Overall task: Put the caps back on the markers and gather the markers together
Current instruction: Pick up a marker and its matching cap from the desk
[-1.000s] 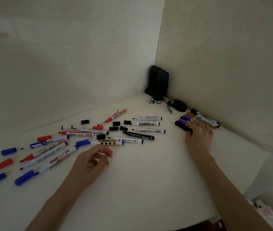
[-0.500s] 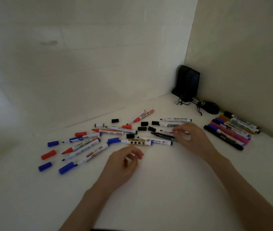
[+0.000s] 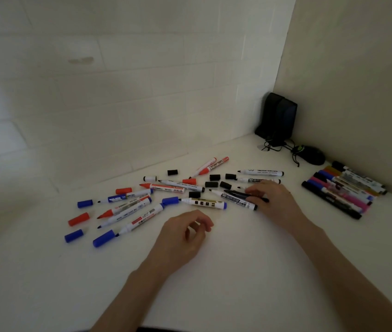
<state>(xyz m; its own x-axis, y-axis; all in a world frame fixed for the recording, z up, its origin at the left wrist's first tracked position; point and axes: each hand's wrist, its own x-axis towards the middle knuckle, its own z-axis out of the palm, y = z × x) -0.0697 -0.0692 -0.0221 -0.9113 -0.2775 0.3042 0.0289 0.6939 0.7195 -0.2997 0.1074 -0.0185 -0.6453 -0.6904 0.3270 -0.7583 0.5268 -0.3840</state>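
Observation:
Several uncapped markers lie scattered on the white table (image 3: 238, 271), among them a white marker with black squares (image 3: 204, 203) and a slim black marker (image 3: 235, 194). Loose caps lie among them: black caps (image 3: 214, 177), red caps (image 3: 78, 219) and blue caps (image 3: 74, 236). A row of capped markers (image 3: 343, 191) lies gathered at the right by the wall. My right hand (image 3: 274, 202) has its fingers curled over the slim black marker and pinches it. My left hand (image 3: 183, 236) hovers in front of the pile, loosely curled, holding nothing.
A black stand-like device (image 3: 278, 118) with tangled cords and a dark mouse (image 3: 311, 155) sit in the back corner. Walls close off the back and the right side. Bare table surface lies in front of my hands.
My right hand left the gathered row at the right, moved left into the pile and took hold of the slim black marker. My left hand stayed near the pile's front.

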